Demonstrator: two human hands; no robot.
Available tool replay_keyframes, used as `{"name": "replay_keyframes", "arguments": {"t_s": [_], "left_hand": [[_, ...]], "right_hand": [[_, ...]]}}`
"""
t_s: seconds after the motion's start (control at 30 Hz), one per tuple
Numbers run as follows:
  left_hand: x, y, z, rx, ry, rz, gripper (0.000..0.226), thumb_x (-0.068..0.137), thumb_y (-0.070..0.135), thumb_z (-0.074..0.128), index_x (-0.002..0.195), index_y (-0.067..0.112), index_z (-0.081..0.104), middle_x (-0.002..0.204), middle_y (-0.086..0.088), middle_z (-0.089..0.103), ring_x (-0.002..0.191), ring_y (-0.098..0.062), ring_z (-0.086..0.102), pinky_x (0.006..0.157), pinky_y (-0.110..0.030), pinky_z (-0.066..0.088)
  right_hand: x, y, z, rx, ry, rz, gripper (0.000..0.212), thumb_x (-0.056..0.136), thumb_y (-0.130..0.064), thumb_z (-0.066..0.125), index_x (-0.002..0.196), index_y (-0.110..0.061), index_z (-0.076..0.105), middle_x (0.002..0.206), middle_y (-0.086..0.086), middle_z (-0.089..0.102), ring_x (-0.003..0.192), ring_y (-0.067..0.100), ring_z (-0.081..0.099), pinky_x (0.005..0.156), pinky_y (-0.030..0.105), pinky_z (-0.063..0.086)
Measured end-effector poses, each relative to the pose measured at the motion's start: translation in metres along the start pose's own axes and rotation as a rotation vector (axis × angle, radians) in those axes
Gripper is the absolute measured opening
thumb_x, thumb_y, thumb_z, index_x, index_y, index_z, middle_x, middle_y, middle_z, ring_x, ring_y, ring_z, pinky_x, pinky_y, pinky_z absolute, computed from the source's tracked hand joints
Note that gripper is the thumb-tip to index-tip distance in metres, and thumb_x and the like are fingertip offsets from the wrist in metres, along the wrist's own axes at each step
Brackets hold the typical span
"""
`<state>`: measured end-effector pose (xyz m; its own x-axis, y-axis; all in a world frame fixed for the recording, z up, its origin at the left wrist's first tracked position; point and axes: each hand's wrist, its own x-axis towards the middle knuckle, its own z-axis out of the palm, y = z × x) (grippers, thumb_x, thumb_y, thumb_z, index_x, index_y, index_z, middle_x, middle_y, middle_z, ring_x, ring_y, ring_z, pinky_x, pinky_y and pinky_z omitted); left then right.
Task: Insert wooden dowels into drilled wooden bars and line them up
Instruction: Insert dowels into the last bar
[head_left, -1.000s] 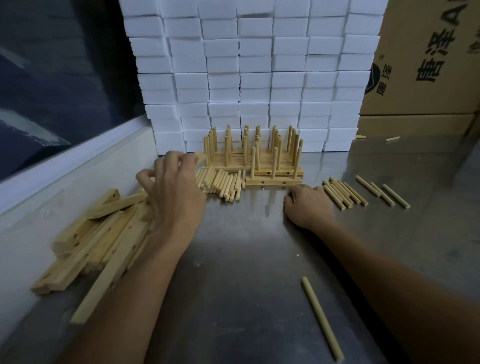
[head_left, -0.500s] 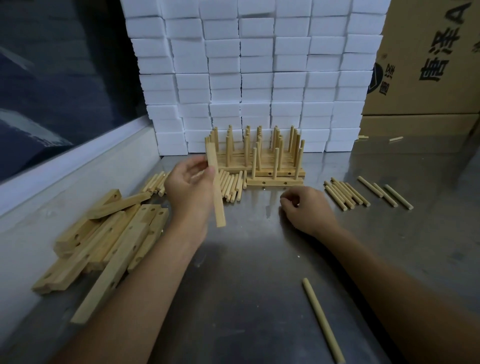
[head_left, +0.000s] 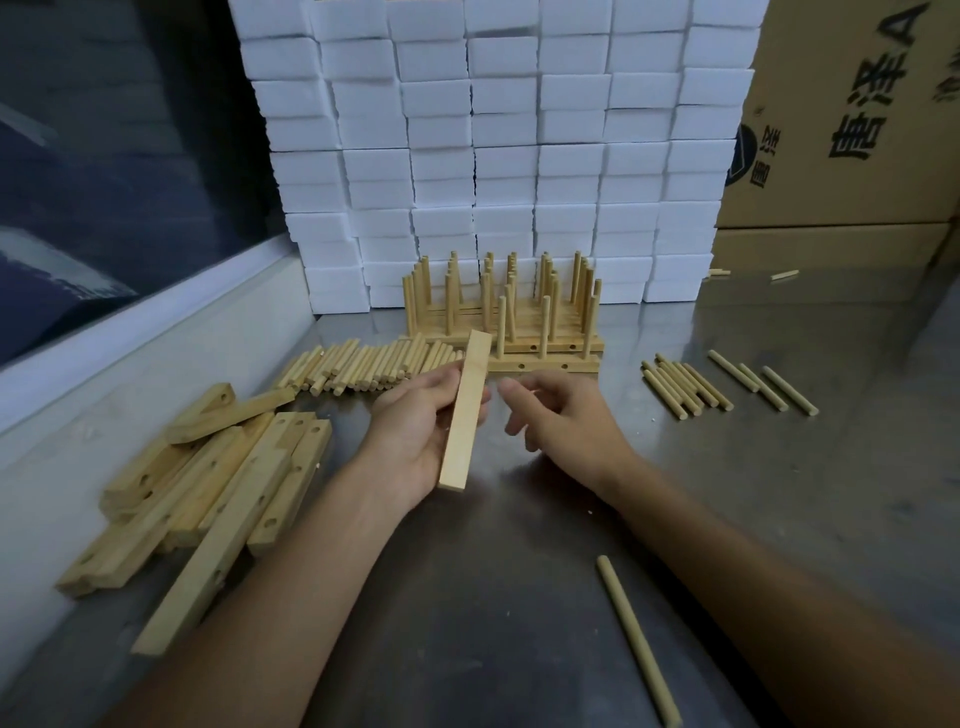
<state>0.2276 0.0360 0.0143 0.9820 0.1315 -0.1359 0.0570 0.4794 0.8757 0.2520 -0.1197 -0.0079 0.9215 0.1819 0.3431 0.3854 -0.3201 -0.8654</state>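
Note:
My left hand (head_left: 413, 431) grips one wooden bar (head_left: 464, 415) near its middle and holds it above the table, long axis pointing away from me. My right hand (head_left: 561, 415) hovers just right of the bar with loosely bent fingers and holds nothing. A pile of drilled bars (head_left: 208, 483) lies at the left. Loose dowels (head_left: 363, 366) lie in a row behind my left hand. Finished bars with upright dowels (head_left: 519, 312) stand lined up at the back. More dowels (head_left: 685, 387) lie at the right.
A wall of white foam blocks (head_left: 493, 156) rises behind the finished bars. Cardboard boxes (head_left: 841, 130) stand at the back right. A single dowel (head_left: 636, 639) lies on the metal table (head_left: 519, 623) near me. A white ledge (head_left: 130, 332) borders the left side.
My left hand lifted a bar from the left pile and brought it to the middle. My right hand left the table by the right dowels and moved left toward the bar.

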Motion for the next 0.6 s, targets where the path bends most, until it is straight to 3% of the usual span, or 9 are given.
{"name": "replay_keyframes", "arguments": {"t_s": [0.17, 0.33, 0.5, 0.6], "left_hand": [[-0.001, -0.004, 0.001, 0.035, -0.038, 0.022, 0.023, 0.092, 0.006, 0.062, 0.113, 0.004, 0.07, 0.096, -0.014, 0.074, 0.079, -0.02, 0.068, 0.068, -0.029, 0.055], [-0.002, -0.006, 0.003, 0.046, -0.133, 0.061, 0.019, 0.081, 0.001, 0.067, 0.094, 0.008, 0.078, 0.099, -0.014, 0.075, 0.087, -0.022, 0.074, 0.067, -0.024, 0.058], [-0.003, -0.007, 0.003, 0.114, -0.196, 0.082, 0.03, 0.085, -0.005, 0.065, 0.111, 0.008, 0.072, 0.102, -0.015, 0.075, 0.089, -0.02, 0.074, 0.066, -0.024, 0.057], [-0.003, -0.007, 0.002, 0.202, -0.186, 0.059, 0.03, 0.088, 0.004, 0.066, 0.116, 0.014, 0.067, 0.101, -0.013, 0.075, 0.091, -0.024, 0.074, 0.071, -0.034, 0.056]], "right_hand": [[-0.004, -0.013, 0.006, 0.202, -0.011, 0.044, 0.028, 0.092, -0.047, 0.064, 0.093, -0.02, 0.072, 0.059, -0.006, 0.063, 0.053, 0.003, 0.053, 0.053, 0.019, 0.044], [-0.007, -0.018, 0.009, 0.305, 0.024, 0.089, 0.037, 0.091, -0.046, 0.065, 0.083, -0.011, 0.07, 0.062, -0.006, 0.064, 0.052, 0.007, 0.056, 0.05, 0.018, 0.045], [-0.005, -0.019, 0.007, 0.304, 0.042, 0.149, 0.032, 0.098, -0.041, 0.057, 0.081, -0.019, 0.073, 0.071, -0.008, 0.07, 0.063, 0.008, 0.065, 0.059, 0.023, 0.052], [-0.005, -0.021, 0.007, 0.3, 0.031, 0.135, 0.032, 0.102, -0.034, 0.051, 0.085, -0.022, 0.075, 0.078, -0.003, 0.074, 0.069, 0.011, 0.069, 0.063, 0.023, 0.054]]}}
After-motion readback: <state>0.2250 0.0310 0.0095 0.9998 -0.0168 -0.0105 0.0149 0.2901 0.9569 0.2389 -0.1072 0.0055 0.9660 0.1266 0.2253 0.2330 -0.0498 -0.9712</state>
